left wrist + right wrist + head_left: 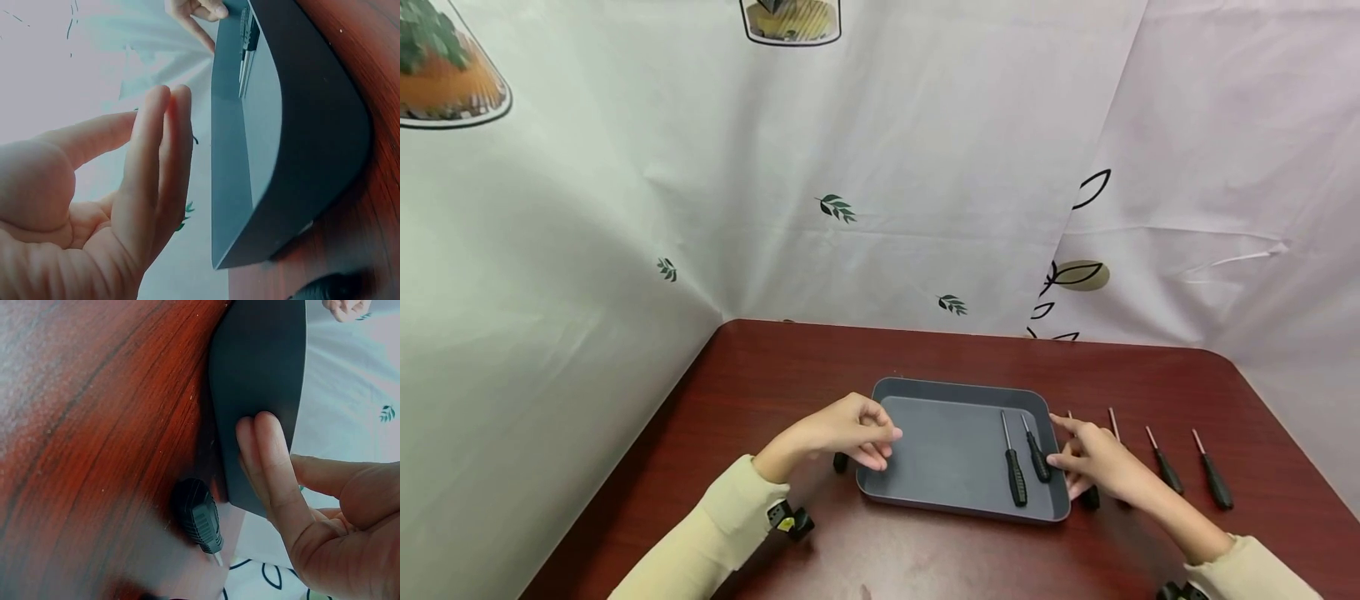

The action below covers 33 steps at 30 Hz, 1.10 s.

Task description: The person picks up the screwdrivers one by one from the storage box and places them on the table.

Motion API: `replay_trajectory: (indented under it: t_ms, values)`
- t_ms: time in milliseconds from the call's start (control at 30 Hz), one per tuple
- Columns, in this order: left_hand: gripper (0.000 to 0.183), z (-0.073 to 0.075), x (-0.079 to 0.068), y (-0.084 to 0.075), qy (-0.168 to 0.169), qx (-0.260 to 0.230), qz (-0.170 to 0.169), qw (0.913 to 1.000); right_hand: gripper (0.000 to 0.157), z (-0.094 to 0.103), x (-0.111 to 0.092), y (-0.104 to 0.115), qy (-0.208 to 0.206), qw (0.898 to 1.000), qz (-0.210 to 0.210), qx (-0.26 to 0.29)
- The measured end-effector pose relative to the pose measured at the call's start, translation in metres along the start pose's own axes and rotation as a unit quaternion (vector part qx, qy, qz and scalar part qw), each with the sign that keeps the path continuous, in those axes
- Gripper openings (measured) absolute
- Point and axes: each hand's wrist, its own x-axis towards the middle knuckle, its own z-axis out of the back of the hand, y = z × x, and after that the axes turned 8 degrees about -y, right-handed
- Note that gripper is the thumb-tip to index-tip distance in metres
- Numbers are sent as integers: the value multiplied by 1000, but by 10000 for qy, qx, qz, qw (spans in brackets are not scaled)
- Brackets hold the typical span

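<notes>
A grey rectangular tray sits on the table, with two black-handled screwdrivers inside near its right end: a longer screwdriver and a shorter screwdriver. My right hand pinches the tray's right wall, thumb over the rim and fingertips against the outer side. Near the left rim hovers my left hand, its fingers loosely bent, holding nothing and apart from the tray. Just outside the right wall lies another screwdriver, partly hidden by the right hand in the head view.
Right of the tray lie more screwdrivers, among them one screwdriver and another screwdriver farthest right. A black handle shows at the tray's left, mostly hidden. The reddish-brown table meets a white printed sheet behind.
</notes>
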Motion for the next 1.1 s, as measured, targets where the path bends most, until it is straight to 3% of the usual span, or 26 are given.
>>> replay_trajectory:
  t_ms: [300,733,1100]
  values:
    - [26,-12,5,-5,155,-60,-12,9999,73,0,1,0,6,10000,10,0]
    - [23,-44,17,-11,367,-238,-141,9989,72,-1,-1,0,-10,10000,-9,10]
    - [25,-80,31,-17,98,-932,-125,9955,72,-1,-2,-1,-3,10000,20,71]
